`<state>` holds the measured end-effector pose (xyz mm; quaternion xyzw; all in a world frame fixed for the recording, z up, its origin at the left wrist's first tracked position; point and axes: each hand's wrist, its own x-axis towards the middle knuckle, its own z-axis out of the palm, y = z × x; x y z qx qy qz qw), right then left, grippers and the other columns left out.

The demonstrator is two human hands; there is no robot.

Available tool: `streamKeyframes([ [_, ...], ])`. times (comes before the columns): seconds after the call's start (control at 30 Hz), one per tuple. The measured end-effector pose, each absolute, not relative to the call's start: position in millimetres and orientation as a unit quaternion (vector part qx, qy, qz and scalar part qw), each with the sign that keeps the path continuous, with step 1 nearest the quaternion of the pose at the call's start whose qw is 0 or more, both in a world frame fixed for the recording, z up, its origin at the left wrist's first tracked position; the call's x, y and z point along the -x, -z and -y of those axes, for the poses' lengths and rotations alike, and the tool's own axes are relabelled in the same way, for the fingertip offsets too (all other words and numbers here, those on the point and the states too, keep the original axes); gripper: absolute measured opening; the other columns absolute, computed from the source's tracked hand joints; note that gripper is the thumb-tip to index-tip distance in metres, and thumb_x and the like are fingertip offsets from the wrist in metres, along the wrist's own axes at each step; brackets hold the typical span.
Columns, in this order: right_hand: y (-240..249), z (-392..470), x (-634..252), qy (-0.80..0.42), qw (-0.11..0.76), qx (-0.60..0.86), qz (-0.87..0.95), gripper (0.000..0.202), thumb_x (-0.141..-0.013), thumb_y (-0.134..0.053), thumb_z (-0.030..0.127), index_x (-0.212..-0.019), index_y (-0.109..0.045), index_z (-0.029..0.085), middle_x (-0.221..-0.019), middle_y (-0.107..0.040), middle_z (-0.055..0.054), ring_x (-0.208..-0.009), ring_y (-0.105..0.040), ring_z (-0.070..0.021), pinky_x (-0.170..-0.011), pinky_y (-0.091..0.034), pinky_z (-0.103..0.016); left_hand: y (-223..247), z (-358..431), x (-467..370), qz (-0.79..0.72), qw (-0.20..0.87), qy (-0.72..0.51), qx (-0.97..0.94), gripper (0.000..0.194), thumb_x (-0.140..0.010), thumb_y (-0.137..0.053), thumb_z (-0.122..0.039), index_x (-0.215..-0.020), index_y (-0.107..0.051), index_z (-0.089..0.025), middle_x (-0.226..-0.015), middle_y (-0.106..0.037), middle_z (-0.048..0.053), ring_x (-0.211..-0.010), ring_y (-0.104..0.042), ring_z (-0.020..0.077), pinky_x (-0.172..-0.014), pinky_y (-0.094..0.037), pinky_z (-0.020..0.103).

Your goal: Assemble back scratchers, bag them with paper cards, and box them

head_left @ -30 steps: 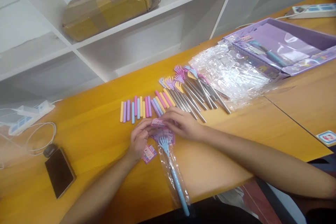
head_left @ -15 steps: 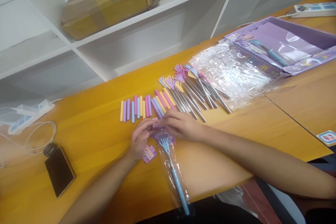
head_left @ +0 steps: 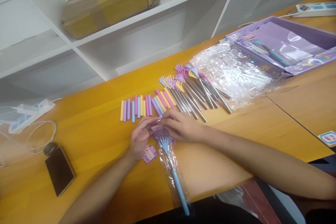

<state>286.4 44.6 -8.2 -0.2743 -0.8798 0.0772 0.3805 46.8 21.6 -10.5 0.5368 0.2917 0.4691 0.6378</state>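
A light-blue back scratcher (head_left: pixel 178 188), with a claw-shaped head, thin metal shaft and smooth cylindrical grip, is lying inside a clear plastic sleeve (head_left: pixel 168 178), its claw just below the two hands and its grip slanting toward the wearer. The glossy, creased film is extending up to the fingers. The right hand (head_left: pixel 181 126) is pinching the sleeve's top end; the left hand (head_left: pixel 139 138) is curling close beside it at the same end, its exact grip being hidden. A pink-and-purple printed header card (head_left: pixel 156 129) is showing between the hands, and small printed cards (head_left: pixel 149 154) are protruding just below the left hand.

Beyond the hands, slim pastel tubes (head_left: pixel 139 107) in yellow, purple, blue and pink are forming a row. Beyond the right hand, bare scratcher rods (head_left: pixel 195 91) of shiny metal are fanning out beneath colored claws. Farther right, crinkled transparent sleeves (head_left: pixel 225 71) are heaping against an open, shallow purple box (head_left: pixel 291 36). Well left of the left hand, a flat, dark smartphone (head_left: pixel 60 170) is resting on the wood-grained tabletop (head_left: pixel 105 147).
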Motion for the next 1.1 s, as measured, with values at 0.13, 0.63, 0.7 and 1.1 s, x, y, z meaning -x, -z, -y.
streamKeyframes([
  [0.13,8,-44,-286,-0.076,0.38,0.272,0.881,0.024,-0.102,-0.057,0.015,-0.124,-0.065,0.019,-0.118,-0.065,-0.009,-0.087,-0.064,-0.0156,-0.068,-0.052,-0.028,11,-21,-46,-0.29,0.642,-0.467,-0.535,0.049,-0.096,-0.063,-0.038,-0.141,-0.073,-0.021,-0.134,-0.055,0.014,-0.131,-0.059,0.0332,-0.107,-0.058,0.042],
  [0.63,12,-44,-284,-0.265,0.425,0.325,0.802,0.054,-0.1,-0.071,0.023,-0.149,-0.048,0.022,-0.122,-0.065,-0.009,-0.075,-0.064,-0.011,-0.064,-0.056,-0.026,11,-21,-45,-0.274,0.606,-0.454,-0.593,0.043,-0.101,-0.062,-0.035,-0.141,-0.072,-0.024,-0.133,-0.057,0.013,-0.128,-0.063,0.0323,-0.11,-0.058,0.047],
  [0.7,14,-45,-283,-0.33,0.44,0.31,0.776,0.054,-0.102,-0.071,0.024,-0.15,-0.049,0.023,-0.104,-0.068,-0.003,-0.07,-0.062,-0.0098,-0.062,-0.055,-0.024,11,-21,-44,-0.28,0.582,-0.444,-0.621,0.041,-0.102,-0.062,-0.035,-0.14,-0.073,-0.023,-0.131,-0.059,0.013,-0.126,-0.063,0.0315,-0.111,-0.056,0.047],
  [1.1,1,-48,-284,-0.394,0.469,0.278,0.74,0.019,-0.105,-0.069,0.024,-0.123,-0.073,0.021,-0.09,-0.067,0.0,-0.069,-0.059,-0.0091,-0.06,-0.047,-0.023,8,-19,-42,-0.307,0.469,-0.44,-0.702,0.027,-0.106,-0.063,-0.027,-0.126,-0.08,-0.031,-0.122,-0.067,0.009,-0.121,-0.063,0.0256,-0.109,-0.054,0.043],
])
